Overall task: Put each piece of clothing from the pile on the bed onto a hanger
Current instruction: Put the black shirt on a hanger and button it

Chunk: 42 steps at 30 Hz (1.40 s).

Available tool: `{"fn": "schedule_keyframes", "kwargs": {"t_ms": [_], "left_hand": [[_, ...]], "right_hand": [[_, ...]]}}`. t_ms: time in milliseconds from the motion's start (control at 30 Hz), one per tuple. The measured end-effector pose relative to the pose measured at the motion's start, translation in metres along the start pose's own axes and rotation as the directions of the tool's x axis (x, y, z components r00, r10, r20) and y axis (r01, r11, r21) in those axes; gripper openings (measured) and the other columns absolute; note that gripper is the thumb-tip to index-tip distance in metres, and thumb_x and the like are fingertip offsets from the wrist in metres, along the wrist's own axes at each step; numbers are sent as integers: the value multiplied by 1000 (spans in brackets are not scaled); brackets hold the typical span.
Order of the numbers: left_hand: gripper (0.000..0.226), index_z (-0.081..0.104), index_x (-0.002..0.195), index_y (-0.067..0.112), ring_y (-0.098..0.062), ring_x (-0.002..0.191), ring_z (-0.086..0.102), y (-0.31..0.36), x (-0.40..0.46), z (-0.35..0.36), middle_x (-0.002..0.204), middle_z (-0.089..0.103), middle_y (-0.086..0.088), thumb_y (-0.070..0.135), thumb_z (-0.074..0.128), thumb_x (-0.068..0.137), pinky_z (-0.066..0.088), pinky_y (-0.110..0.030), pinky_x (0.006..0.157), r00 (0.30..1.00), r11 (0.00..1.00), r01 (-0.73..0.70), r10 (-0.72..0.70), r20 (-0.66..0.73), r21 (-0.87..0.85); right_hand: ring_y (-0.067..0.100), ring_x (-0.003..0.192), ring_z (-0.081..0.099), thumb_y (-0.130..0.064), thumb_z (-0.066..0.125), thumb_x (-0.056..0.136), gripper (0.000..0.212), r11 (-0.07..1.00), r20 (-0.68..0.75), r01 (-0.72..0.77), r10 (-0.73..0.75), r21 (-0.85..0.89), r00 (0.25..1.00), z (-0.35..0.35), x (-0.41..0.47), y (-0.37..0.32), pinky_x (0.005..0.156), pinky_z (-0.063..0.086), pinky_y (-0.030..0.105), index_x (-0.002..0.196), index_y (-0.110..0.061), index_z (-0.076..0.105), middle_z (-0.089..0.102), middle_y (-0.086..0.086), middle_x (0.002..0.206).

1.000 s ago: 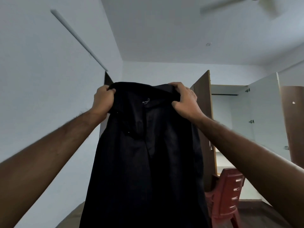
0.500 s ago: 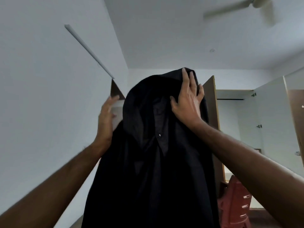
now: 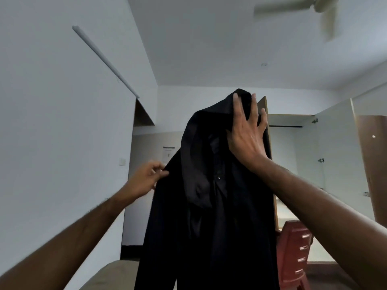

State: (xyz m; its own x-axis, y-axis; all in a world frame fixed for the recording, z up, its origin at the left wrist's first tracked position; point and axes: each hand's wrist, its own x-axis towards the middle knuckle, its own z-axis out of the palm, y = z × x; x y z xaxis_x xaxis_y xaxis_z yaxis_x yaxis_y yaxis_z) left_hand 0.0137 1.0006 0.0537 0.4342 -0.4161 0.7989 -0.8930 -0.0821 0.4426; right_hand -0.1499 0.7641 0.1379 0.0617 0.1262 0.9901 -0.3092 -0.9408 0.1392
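Reaching up from the near corners, two bare forearms framed a black shirt (image 3: 209, 206) that hung full length in the middle of the view, its hem cut off by the bottom edge. The left hand (image 3: 146, 176) sat at the shirt's left shoulder edge, fingers curled and pinched together on the fabric there, though motion blur made the exact hold hard to read. The right hand (image 3: 246, 137) was higher, at the garment's peak: fingers spread wide, palm pressed flat on the right side of the collar area, fingertips lying over the bunched top of the cloth. Whether anything inside the shirt bore its weight could not be told; no hanger showed. A small pale button (image 3: 219, 178) glinted on the placket, below the right palm.

Low at the left, a strip of bed (image 3: 104, 277) in dull tan showed beneath the left forearm. To the right of the shirt, partly behind it, stood a red plastic chair (image 3: 297, 252). Farther back was an open wardrobe (image 3: 293, 143), its brown door (image 3: 270, 155) just beside the right hand. A tube light (image 3: 104, 59) ran along the left wall, and a ceiling fan (image 3: 318, 9) hung at the top right.
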Motion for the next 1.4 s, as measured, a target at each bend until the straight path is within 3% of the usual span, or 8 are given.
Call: {"fn": "schedule_keyframes", "kwargs": {"t_ms": [167,367,433,533,700,933,1100,1400], "left_hand": [[18,67,81,16,-21,79,66,12,21,-44,83,68,-2,20,60,97,55,-40,76,961,982,2,51,-271,191],[22,50,103,6,-24,84,53,37,19,-47,92,58,-5,23,35,105,35,-34,70,845,994,107,-89,-527,4],[19,46,105,8,-20,79,53,43,14,-60,85,56,0,23,35,107,35,-33,66,836,999,-17,39,-548,46],[15,45,113,18,-15,75,54,49,7,-88,91,58,8,31,44,105,38,-34,70,852,856,-254,418,-314,450],[34,50,117,20,-21,92,59,21,27,-119,110,52,4,48,43,98,43,-34,72,876,555,-419,455,159,718],[12,56,103,22,-29,78,59,-85,23,-63,100,63,-2,30,48,99,45,-41,69,968,611,-47,222,-114,790],[32,50,128,20,-33,65,56,-208,-2,-1,117,53,-11,16,41,98,45,-38,44,868,268,-454,351,352,850],[56,40,137,24,-31,73,54,-478,-34,172,128,47,-15,0,51,87,36,-32,47,692,113,-717,3,722,688]], "right_hand": [[27,149,14,-2,49,84,95,999,5,-3,2,36,1000,-13,-5,6,115,14,48,159,-15,-7,10,4,166],[29,129,33,-7,53,90,91,1000,-14,10,-10,3,1000,-18,1,-4,106,27,45,159,-12,-5,11,5,166],[29,119,35,-9,55,92,87,999,-36,23,-24,-38,999,-22,3,-3,100,33,46,159,-9,-1,16,10,163],[31,113,33,-17,60,93,86,997,-66,-17,13,-73,998,-25,7,4,93,35,49,158,-6,5,23,14,158],[36,112,37,-8,65,87,89,984,26,-31,36,-173,999,3,-7,20,91,35,49,158,-7,12,29,14,152],[35,112,40,-47,60,94,83,988,267,46,-4,-149,964,89,-113,27,87,34,49,158,-11,20,37,9,149],[32,108,42,-48,48,99,70,987,369,90,-35,-132,929,182,-223,42,84,33,47,158,-19,22,40,1,150],[34,109,41,-46,55,93,78,982,734,154,-25,-109,678,411,-451,55,84,34,48,157,-13,24,41,6,150]]}}
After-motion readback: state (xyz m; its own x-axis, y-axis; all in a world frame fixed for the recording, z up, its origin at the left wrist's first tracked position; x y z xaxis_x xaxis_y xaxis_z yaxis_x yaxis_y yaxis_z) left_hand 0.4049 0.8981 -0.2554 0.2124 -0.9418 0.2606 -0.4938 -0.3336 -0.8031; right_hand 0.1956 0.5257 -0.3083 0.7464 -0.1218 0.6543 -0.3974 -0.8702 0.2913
